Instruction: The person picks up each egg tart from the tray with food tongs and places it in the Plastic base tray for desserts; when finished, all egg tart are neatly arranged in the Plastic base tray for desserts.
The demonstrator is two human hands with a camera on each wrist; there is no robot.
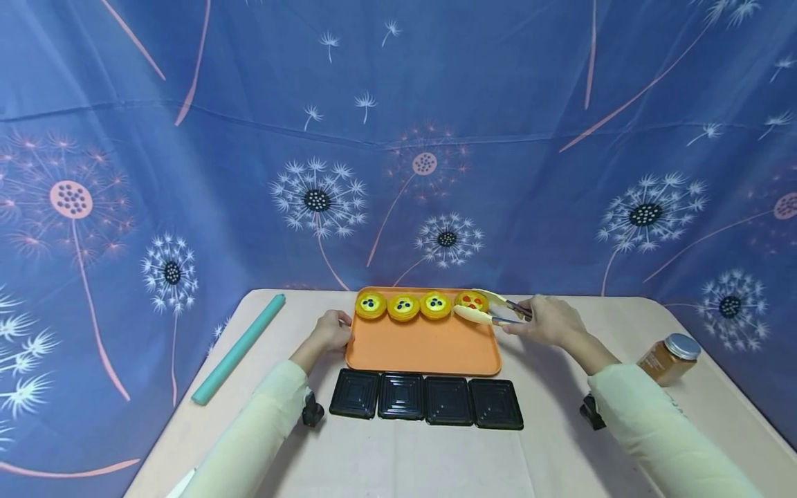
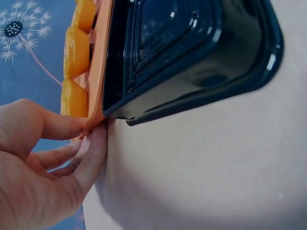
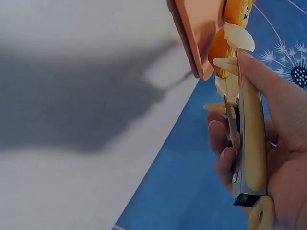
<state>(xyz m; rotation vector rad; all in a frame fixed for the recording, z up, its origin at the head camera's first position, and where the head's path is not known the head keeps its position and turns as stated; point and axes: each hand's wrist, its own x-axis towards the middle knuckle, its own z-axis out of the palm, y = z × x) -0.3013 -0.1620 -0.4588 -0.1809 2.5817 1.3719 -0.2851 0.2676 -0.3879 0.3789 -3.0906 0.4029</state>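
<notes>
While left hand (image 1: pixel 331 330) pinches tray (image 1: pixel 417 347), right hand (image 1: pixel 551 321) grips tongs (image 3: pixel 253 139) around red-topped tart (image 1: pixel 471 300); a gentle lift seems next.

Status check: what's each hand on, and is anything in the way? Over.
Left hand gripping tray by its left edge. Right hand holding tongs, tips either side of red-topped tart. Nothing seen blocking the tips.

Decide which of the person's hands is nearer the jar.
Right. The right hand holds tongs left of the jar; the left hand, farther away, grips the tray at its left edge.
</notes>
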